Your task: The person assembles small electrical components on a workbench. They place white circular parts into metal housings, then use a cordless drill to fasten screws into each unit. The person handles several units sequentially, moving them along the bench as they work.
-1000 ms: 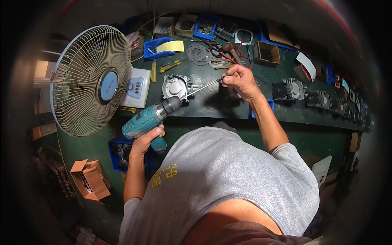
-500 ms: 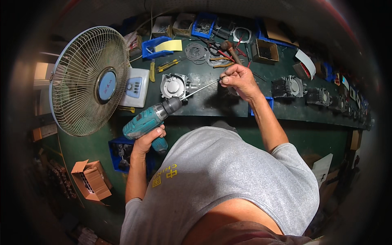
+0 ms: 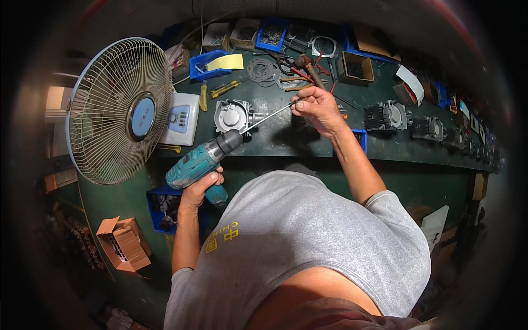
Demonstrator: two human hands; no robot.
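Note:
My left hand [image 3: 203,188] is wrapped round the grip of a teal cordless drill [image 3: 191,165]. A long thin metal bit [image 3: 268,117] runs from the drill's chuck up and to the right. At the bit's far end, the fingers of my right hand [image 3: 317,111] are pinched together around the tip; a small dark piece seems to be there, too small to name. Just beyond the chuck, a round silver metal housing [image 3: 231,116] lies on the green workbench [image 3: 275,147], apart from both hands.
A large fan [image 3: 119,110] stands at the left of the bench. Behind lie a hammer [image 3: 309,67], pliers, screwdrivers [image 3: 224,88], gaskets [image 3: 263,71] and blue parts bins [image 3: 272,34]. Several finned motor housings [image 3: 388,116] line the right side. A cardboard box [image 3: 124,245] sits low at left.
My right hand has shifted slightly to the left along with the bit's tip. The drill has barely moved in my left hand.

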